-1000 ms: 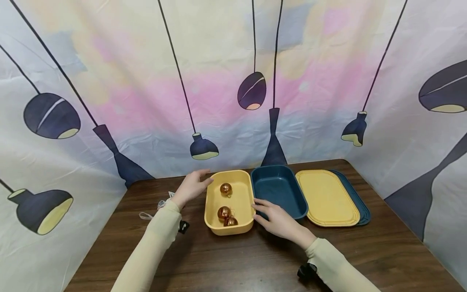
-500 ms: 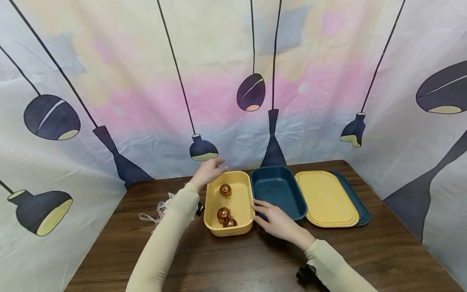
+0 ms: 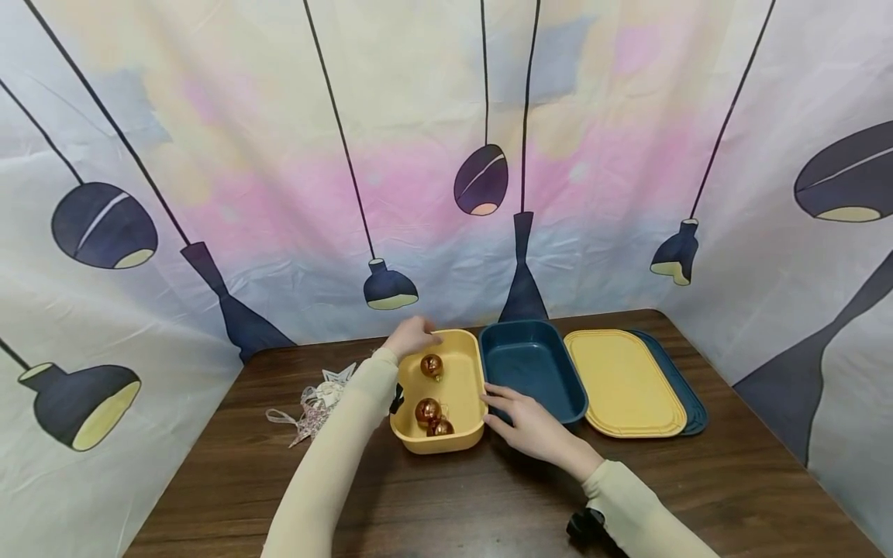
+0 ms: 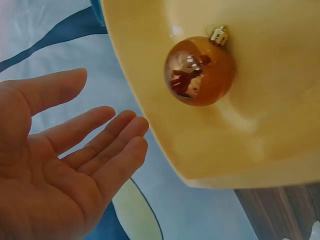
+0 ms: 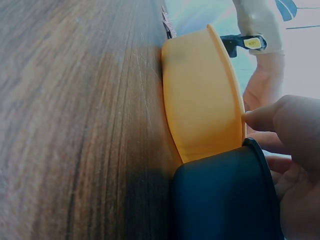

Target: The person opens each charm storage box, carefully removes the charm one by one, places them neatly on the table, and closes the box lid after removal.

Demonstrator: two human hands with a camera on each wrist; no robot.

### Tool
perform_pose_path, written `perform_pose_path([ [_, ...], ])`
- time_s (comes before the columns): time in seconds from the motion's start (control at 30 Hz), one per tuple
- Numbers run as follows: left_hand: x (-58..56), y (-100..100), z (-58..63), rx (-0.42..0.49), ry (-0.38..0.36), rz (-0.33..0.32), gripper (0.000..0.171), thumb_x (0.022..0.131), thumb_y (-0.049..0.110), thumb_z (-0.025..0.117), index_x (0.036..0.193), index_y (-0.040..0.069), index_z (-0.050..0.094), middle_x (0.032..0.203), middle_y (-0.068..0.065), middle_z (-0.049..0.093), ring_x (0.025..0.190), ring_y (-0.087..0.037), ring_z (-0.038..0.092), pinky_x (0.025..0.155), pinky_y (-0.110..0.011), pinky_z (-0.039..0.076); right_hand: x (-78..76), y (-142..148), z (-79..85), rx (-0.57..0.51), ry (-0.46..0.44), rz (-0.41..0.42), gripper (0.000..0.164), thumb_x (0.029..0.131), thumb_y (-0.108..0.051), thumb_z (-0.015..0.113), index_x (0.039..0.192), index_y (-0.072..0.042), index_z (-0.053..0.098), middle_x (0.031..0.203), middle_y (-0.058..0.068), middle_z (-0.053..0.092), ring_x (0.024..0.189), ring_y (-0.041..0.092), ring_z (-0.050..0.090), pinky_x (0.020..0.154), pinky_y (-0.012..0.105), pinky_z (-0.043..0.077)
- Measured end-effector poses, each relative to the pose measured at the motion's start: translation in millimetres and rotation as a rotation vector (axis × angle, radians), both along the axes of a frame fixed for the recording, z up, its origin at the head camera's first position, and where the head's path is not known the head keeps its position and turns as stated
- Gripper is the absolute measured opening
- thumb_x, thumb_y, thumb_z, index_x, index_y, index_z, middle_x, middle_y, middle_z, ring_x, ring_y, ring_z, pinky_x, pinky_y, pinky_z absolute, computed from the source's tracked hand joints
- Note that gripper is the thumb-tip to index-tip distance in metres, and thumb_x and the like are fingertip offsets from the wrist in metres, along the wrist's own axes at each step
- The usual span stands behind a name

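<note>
The yellow container (image 3: 463,384) stood near the far edge of the wood-grain tabletop (image 3: 446,511), which stretched out in front. The left hand (image 3: 410,338), thumb spread, fingers loosely extended, hung at its far-left corner; the right hand (image 3: 523,422), fingers extended, touched its right rim. A dark-blue container (image 3: 533,363) crowded that side; three copper baubles (image 3: 428,410) lay inside the yellow one.

Yellow label (image 5: 253,43) on black wrist mount (image 5: 230,45), lettering unreadable

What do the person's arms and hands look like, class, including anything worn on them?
The left hand and right hand are ungloved. Plain, pale cream, long fabric sleeves reach towards both wrists. A small black wrist device on the left bears a yellow rectangular label, its lettering unclear; another black device sits at the right wrist.
</note>
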State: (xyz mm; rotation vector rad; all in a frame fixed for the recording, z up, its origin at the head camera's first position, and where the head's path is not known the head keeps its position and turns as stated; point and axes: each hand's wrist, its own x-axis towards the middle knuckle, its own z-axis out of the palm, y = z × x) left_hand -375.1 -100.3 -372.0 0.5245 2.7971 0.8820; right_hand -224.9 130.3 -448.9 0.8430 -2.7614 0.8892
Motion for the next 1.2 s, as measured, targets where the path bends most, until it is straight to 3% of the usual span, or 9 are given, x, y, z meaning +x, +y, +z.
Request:
perform_pose_path([
  [0.3,-6.9,4,-7.2,-0.084,-0.083,0.008,0.047,0.086,0.023,0.063,0.125,-0.003,0.055,0.123,-0.018,0.055,0.112,-0.034,0.051,0.09,-0.045,0.043,-0.2,1,-0.3,-0.01,0.018,0.007,0.045,0.097,-0.033,0.051,0.134,-0.007,0.051,0.144,0.007,0.038,0.127,0.019,0.04,0.098,0.04,0.039],
  [0.6,-10.1,8,-11.4,-0.206,-0.115,-0.042,0.043,0.086,0.022,0.066,0.12,-0.004,0.06,0.119,-0.017,0.058,0.11,-0.033,0.052,0.088,-0.041,0.045,-0.6,1,-1.2,-0.008,0.014,0.012,0.046,0.097,-0.033,0.051,0.135,-0.008,0.05,0.144,0.006,0.038,0.127,0.02,0.04,0.098,0.041,0.039],
  [0.73,-13.6,9,-13.8,-0.207,-0.127,-0.056,0.029,0.085,0.019,0.067,0.102,-0.004,0.065,0.1,-0.012,0.06,0.087,-0.024,0.056,0.075,-0.034,0.047,-1.3,1,-0.5,-0.007,0.011,0.006,0.045,0.097,-0.032,0.051,0.135,-0.008,0.05,0.144,0.005,0.038,0.127,0.019,0.04,0.098,0.04,0.038],
  [0.83,-17.5,10,-16.3,-0.217,-0.147,-0.071,0.022,0.085,0.017,0.067,0.076,-0.001,0.058,0.075,-0.006,0.048,0.063,-0.016,0.037,0.06,-0.028,0.033,-1.1,1,0.1,-0.005,0.009,0.003,0.045,0.097,-0.033,0.051,0.135,-0.009,0.051,0.144,0.005,0.038,0.127,0.019,0.04,0.098,0.04,0.038],
  [0.93,-19.9,11,-18.4,-0.232,-0.182,-0.077,0.025,0.085,0.016,0.068,0.072,0.001,0.052,0.07,-0.005,0.04,0.06,-0.016,0.026,0.059,-0.029,0.028,-0.5,1,0.3,-0.003,0.007,0.001,0.045,0.097,-0.033,0.051,0.135,-0.009,0.051,0.144,0.004,0.038,0.127,0.018,0.04,0.098,0.039,0.039],
  [1.03,-21.0,12,-20.3,-0.255,-0.192,-0.072,0.021,0.084,0.016,0.069,0.081,-0.002,0.058,0.075,-0.003,0.046,0.062,-0.014,0.032,0.06,-0.027,0.033,-0.2,1,0.1,-0.006,0.005,0.001,0.045,0.096,-0.032,0.051,0.134,-0.009,0.051,0.144,0.004,0.038,0.127,0.019,0.04,0.098,0.04,0.039],
  [1.13,-22.4,12,-23.7,-0.265,-0.205,-0.067,0.019,0.084,0.016,0.069,0.075,0.002,0.059,0.069,-0.001,0.048,0.059,-0.013,0.035,0.056,-0.026,0.034,-0.2,1,-0.3,-0.007,0.006,0.004,0.045,0.096,-0.032,0.052,0.135,-0.008,0.05,0.144,0.005,0.038,0.127,0.019,0.04,0.098,0.04,0.039],
  [1.2,-23.5,12,-26.4,-0.258,-0.223,-0.076,0.03,0.084,0.015,0.068,0.063,0.008,0.048,0.059,-0.002,0.039,0.053,-0.014,0.031,0.052,-0.027,0.028,-0.3,1,-0.8,-0.006,0.008,0.006,0.045,0.096,-0.032,0.051,0.135,-0.008,0.05,0.144,0.005,0.038,0.127,0.019,0.04,0.098,0.04,0.039],
])
